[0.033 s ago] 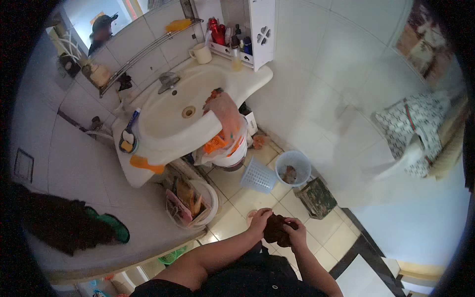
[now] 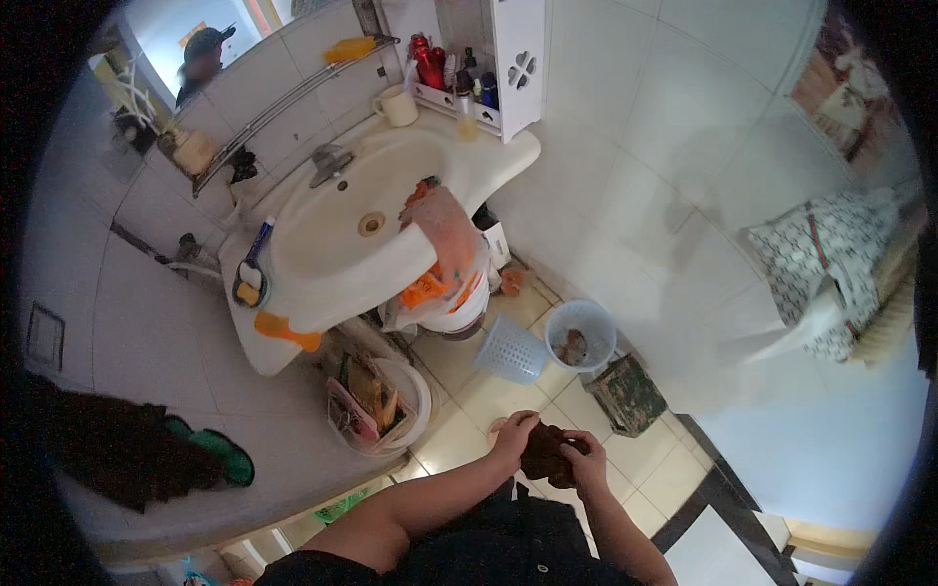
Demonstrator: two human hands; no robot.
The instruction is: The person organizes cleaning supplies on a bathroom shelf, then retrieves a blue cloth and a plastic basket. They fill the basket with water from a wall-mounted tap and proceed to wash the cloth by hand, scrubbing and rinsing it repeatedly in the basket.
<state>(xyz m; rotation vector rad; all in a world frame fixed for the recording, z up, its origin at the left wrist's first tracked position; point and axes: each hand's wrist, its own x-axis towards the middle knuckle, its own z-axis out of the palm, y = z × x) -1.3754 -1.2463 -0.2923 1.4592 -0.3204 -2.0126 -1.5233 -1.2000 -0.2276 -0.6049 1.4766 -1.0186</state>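
- The person's left grip (image 2: 513, 438) and right grip (image 2: 587, 462) both pinch a crumpled, dark-brown, cloth-like item (image 2: 548, 457), held between them above the cream tiled floor (image 2: 471, 389).
- Beyond, pale-blue perforated plastic baskets (image 2: 513, 352) sit near a cream ceramic washbasin (image 2: 386, 271).

white oval sink (image 2: 318, 244) with grey metal tap (image 2: 330, 164) | cream mug (image 2: 398, 105) on its back edge | white shelf (image 2: 520, 39) with clover-shaped holes | pale blue plastic basket (image 2: 511, 352) with holes on shiny cream tiles (image 2: 479, 389), beside round pale blue bin (image 2: 594, 318)
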